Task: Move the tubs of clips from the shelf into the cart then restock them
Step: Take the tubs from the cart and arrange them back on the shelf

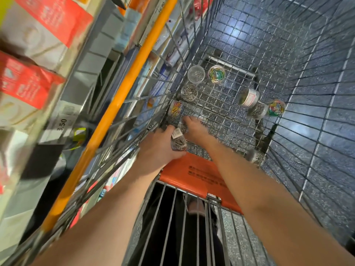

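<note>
Shelf (63, 87) stock at left: red-and-white boxes (28, 81) smeared by motion blur and cut off by the frame edge, print unreadable; the price label (62, 124) is only partly legible. Right hand (194, 127): fingertips blurred and partly hidden behind the tub (178, 141) held by the left hand (159, 148), so contact cannot be determined. Both forearms are cut off by the lower edge.
</note>
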`<control>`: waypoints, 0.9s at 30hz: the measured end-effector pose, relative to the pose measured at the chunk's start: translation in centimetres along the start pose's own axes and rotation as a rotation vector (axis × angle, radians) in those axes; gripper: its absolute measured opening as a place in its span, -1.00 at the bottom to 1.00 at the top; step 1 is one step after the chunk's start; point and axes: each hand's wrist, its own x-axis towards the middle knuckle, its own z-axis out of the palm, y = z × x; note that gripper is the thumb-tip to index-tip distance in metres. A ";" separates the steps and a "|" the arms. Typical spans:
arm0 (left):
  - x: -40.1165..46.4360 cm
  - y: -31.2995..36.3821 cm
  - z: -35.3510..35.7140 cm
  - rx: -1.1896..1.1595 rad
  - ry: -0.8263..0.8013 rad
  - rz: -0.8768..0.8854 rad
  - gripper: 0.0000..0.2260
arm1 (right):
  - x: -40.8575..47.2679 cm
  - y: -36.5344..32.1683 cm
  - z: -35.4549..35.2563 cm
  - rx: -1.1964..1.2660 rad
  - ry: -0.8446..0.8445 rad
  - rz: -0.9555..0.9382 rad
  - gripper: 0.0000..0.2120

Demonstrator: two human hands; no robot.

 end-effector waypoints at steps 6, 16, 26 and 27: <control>-0.2 0.3 0.0 0.007 0.026 0.003 -0.38 | 0.1 0.0 0.4 -0.098 0.024 -0.069 -0.40; -0.4 1.3 -1.7 0.050 -0.045 -0.035 -0.32 | -4.7 1.5 -2.6 -0.151 0.067 -0.056 -0.35; -1.7 4.0 -5.1 0.135 -0.070 -0.022 -0.26 | -12.2 0.2 -8.1 -0.100 0.150 -0.111 -0.39; -1.9 4.3 -5.7 0.138 -0.063 -0.020 -0.24 | -12.9 -0.2 -8.8 -0.098 0.163 -0.128 -0.37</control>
